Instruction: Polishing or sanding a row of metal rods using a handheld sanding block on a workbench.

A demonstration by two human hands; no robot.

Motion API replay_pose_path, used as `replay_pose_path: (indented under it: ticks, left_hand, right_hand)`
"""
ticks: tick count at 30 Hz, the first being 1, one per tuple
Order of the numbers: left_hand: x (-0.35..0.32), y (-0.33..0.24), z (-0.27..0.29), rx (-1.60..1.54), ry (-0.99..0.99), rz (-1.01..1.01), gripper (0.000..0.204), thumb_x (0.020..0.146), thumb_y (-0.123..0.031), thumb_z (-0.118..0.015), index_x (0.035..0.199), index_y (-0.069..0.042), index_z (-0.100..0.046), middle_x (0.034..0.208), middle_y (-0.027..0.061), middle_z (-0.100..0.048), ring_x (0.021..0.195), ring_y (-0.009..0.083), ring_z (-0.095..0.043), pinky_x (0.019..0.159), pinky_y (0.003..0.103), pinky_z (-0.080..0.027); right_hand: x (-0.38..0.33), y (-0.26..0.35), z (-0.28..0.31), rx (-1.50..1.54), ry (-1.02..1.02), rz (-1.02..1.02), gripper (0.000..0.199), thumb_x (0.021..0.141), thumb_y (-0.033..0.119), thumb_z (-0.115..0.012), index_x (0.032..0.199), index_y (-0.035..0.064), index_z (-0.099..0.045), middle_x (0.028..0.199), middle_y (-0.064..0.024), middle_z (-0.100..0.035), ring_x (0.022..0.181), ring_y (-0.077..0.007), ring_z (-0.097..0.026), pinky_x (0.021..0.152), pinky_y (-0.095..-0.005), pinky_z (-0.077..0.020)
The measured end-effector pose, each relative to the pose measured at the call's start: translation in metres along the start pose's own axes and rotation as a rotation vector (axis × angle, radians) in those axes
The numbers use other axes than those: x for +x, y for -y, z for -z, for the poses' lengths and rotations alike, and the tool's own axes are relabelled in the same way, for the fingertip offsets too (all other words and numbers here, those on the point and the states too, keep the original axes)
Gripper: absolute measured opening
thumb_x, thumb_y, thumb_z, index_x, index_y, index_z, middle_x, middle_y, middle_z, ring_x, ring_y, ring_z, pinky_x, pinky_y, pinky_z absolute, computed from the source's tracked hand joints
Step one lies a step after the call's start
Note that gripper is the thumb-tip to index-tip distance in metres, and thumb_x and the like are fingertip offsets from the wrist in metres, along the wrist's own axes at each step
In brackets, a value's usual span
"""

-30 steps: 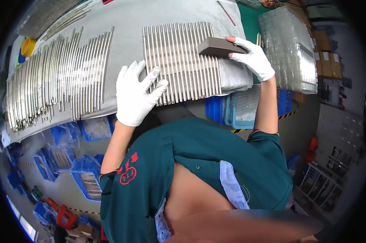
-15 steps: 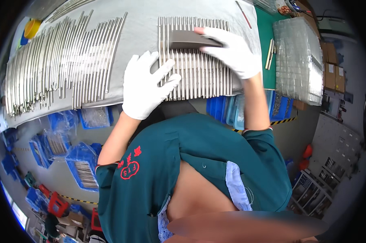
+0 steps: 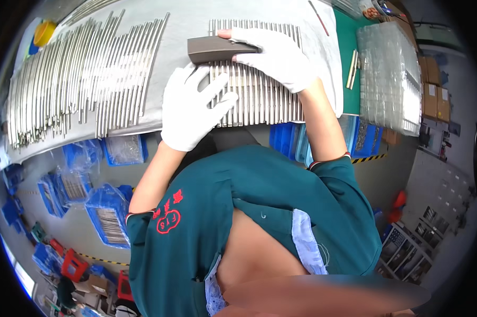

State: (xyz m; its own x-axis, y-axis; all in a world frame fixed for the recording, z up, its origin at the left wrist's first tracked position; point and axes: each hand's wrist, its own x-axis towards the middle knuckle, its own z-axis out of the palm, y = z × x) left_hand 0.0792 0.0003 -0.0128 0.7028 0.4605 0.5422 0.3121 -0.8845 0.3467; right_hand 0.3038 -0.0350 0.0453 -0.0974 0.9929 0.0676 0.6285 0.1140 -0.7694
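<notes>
A row of slim shiny metal rods [image 3: 259, 98] lies side by side on the pale cloth in front of me. My right hand [image 3: 278, 59], in a white glove with bare fingertips, grips a dark grey-brown rectangular block [image 3: 209, 49] between thumb and fingers. The block lies across the upper part of the row, its left end reaching past the leftmost rods. In a white glove too, my left hand [image 3: 188, 108] rests with fingers apart at the row's left edge, its thumb and forefinger over the nearest rods. Parts of the rods are hidden under the block and both hands.
A wide bank of more metal rods [image 3: 80, 79] covers the left of the table. To the right are a green mat [image 3: 346, 39] and a stack of clear plastic trays [image 3: 389, 79]. A thin red stick [image 3: 318, 18] lies near the back. Blue bins [image 3: 109, 216] stand below the table.
My right hand has slid the block left across the rods, past the row's left edge. My left hand has stayed nearly in place.
</notes>
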Motion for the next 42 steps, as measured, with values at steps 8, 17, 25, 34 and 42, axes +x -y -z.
replay_pose_path:
  ticks: [8, 17, 25, 34, 42]
  left_hand:
    - [0.006, -0.006, 0.008, -0.038, 0.037, 0.223, 0.05, 0.075, -0.026, -0.082, 0.117, -0.003, -0.066, 0.094, 0.0151, -0.067, 0.087, 0.0325, -0.063, 0.079, 0.042, -0.051]
    - [0.01, -0.001, 0.002, -0.124, -0.011, 0.274, 0.065, 0.074, -0.026, -0.083, 0.125, 0.006, -0.058, 0.093, 0.0173, -0.067, 0.081, 0.0335, -0.062, 0.075, 0.042, -0.05]
    - [0.004, 0.001, -0.002, -0.07, -0.037, 0.249, 0.072, 0.073, -0.034, -0.084, 0.125, 0.008, -0.058, 0.088, 0.0173, -0.064, 0.08, 0.034, -0.061, 0.074, 0.042, -0.05]
    - [-0.003, 0.002, 0.001, -0.137, -0.022, 0.255, 0.074, 0.073, -0.031, -0.085, 0.128, 0.008, -0.055, 0.098, 0.0173, -0.069, 0.087, 0.0336, -0.062, 0.078, 0.042, -0.051]
    - [0.003, -0.004, 0.01, -0.131, 0.107, 0.3, 0.078, 0.073, -0.032, -0.085, 0.133, 0.007, -0.053, 0.108, 0.0158, -0.071, 0.098, 0.0328, -0.065, 0.091, 0.04, -0.049]
  right_hand:
    - [-0.106, -0.032, 0.063, 0.179, -0.279, -0.43, 0.047, 0.085, 0.014, -0.073, 0.131, 0.0116, -0.065, 0.129, -0.0082, -0.066, 0.118, -0.0168, -0.059, 0.104, -0.0292, -0.044]
    - [-0.066, -0.01, 0.025, -0.013, -0.084, -0.084, 0.042, 0.086, 0.019, -0.074, 0.125, 0.0061, -0.067, 0.127, -0.0084, -0.067, 0.117, -0.0233, -0.062, 0.105, -0.0338, -0.0453]
    - [-0.094, -0.038, 0.049, 0.167, -0.115, -0.174, 0.041, 0.088, 0.011, -0.07, 0.128, 0.0046, -0.065, 0.129, -0.0097, -0.066, 0.119, -0.0208, -0.062, 0.105, -0.0334, -0.0468]
    - [-0.082, -0.025, 0.03, 0.013, -0.175, -0.109, 0.048, 0.085, 0.014, -0.076, 0.13, 0.0051, -0.063, 0.132, -0.0102, -0.064, 0.121, -0.0205, -0.06, 0.106, -0.034, -0.0452]
    - [-0.126, -0.024, 0.048, 0.144, -0.153, -0.299, 0.046, 0.083, 0.006, -0.073, 0.128, 0.006, -0.065, 0.125, -0.0088, -0.068, 0.11, -0.0186, -0.064, 0.098, -0.0312, -0.0491]
